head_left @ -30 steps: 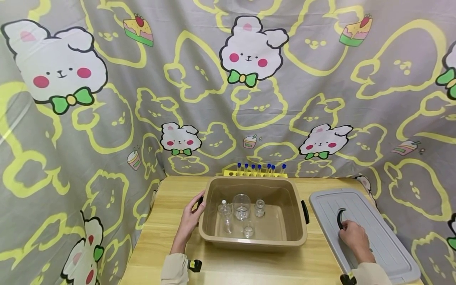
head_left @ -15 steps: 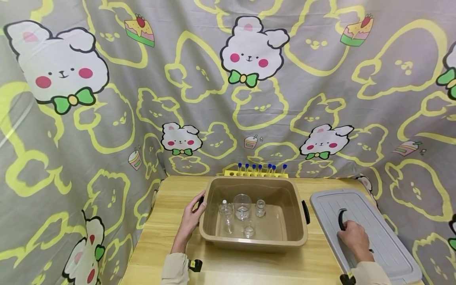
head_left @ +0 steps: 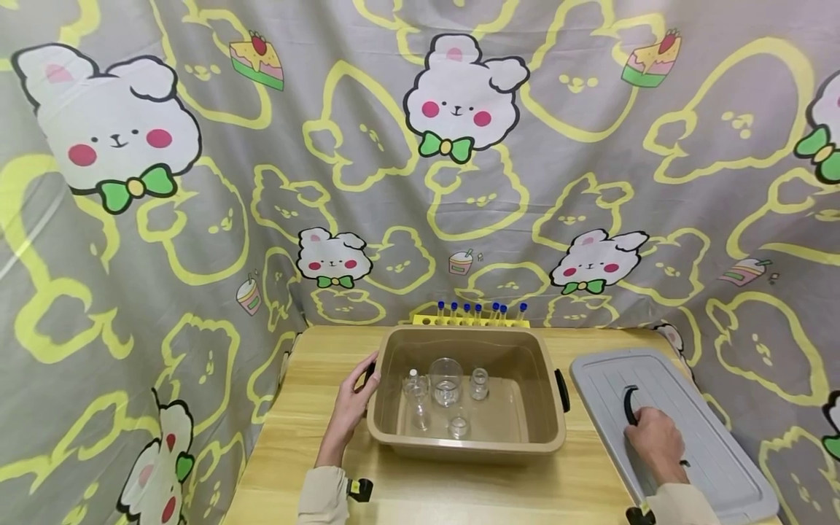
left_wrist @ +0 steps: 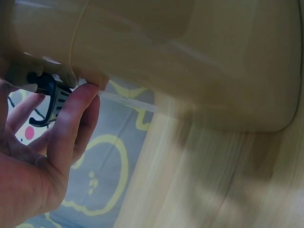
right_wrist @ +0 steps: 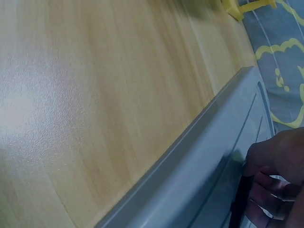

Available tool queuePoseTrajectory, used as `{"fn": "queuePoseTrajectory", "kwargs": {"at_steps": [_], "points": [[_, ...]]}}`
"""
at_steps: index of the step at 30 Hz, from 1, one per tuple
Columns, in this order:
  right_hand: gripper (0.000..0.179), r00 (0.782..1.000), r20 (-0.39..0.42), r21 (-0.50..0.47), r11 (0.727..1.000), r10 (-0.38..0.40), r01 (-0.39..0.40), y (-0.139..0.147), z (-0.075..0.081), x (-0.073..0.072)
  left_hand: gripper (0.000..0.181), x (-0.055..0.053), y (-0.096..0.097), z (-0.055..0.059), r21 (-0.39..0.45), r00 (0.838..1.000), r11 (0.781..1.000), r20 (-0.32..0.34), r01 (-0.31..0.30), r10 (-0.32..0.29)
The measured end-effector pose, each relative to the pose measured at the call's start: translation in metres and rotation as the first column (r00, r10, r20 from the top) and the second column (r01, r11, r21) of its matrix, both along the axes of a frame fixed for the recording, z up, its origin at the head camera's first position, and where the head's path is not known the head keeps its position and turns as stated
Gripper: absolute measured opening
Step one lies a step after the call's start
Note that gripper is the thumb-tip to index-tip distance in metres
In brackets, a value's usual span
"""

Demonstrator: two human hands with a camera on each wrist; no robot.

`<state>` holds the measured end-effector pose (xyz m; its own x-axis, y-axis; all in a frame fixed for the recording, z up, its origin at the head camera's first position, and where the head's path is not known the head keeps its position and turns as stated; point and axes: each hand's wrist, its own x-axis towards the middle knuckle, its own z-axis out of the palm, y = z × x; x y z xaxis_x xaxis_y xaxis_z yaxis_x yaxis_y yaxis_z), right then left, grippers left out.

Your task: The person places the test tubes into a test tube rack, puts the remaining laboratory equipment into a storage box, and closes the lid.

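Note:
My left hand (head_left: 351, 405) is at the left end of a brown plastic bin (head_left: 466, 443), its fingers curled around the black side handle (left_wrist: 58, 102), as the left wrist view shows. In the bin are a large clear beaker (head_left: 446, 379), a clear jar (head_left: 479, 384), a small clear dish (head_left: 458, 426) and, at the left, clear glassware with a white top (head_left: 413, 372). To the right lies a flat grey lid (head_left: 728, 467). My right hand (head_left: 656, 441) grips the raised black handle (right_wrist: 241, 202) of this lid.
A yellow rack (head_left: 426, 320) with several blue-capped tubes stands behind the bin. Another black handle (head_left: 562, 390) is on the bin's right end. A patterned grey curtain (head_left: 394, 197) encloses the wooden table (head_left: 315, 350) at the back and sides.

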<state>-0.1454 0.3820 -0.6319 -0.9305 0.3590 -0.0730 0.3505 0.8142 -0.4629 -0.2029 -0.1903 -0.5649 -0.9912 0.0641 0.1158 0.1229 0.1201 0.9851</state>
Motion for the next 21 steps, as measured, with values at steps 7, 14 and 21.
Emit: {"fn": "queuePoseTrajectory", "kwargs": {"at_steps": [7, 14, 21], "points": [[0.020, 0.999, 0.038, -0.032, 0.999, -0.014, 0.016, 0.001, 0.005, 0.005, 0.045, 0.002, 0.000, 0.001, 0.011, 0.999, 1.000, 0.036, -0.007, 0.006], [0.018, 0.999, -0.039, -0.032, 0.999, -0.006, 0.005, -0.002, 0.022, 0.006, 0.047, 0.004, -0.001, 0.001, 0.021, 0.999, 1.000, 0.042, -0.013, 0.012], [0.020, 0.997, -0.081, -0.013, 1.000, 0.015, -0.016, -0.002, 0.043, 0.006, 0.046, 0.002, 0.001, -0.001, 0.009, 1.000, 1.000, 0.025, -0.008, 0.008]]}}
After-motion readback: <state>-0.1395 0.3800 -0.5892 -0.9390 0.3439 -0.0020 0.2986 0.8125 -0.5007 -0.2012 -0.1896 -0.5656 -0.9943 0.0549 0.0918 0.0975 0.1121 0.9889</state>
